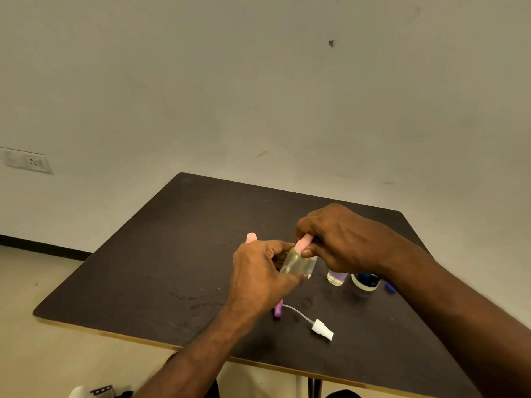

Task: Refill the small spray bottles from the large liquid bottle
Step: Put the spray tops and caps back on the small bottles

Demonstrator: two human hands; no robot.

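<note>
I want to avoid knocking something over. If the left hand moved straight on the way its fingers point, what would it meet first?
The left hand points right; beyond the small bottle it holds, probably the purple-topped bottle, though depth is unclear.

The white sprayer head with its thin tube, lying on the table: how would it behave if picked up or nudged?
The sprayer head looks like small plastic, so probably very light and easily slid on the table. Its thin clear tube curves, so it likely flexes and dangles when lifted. Lying on its side, it may pivot instead of rolling.
</note>
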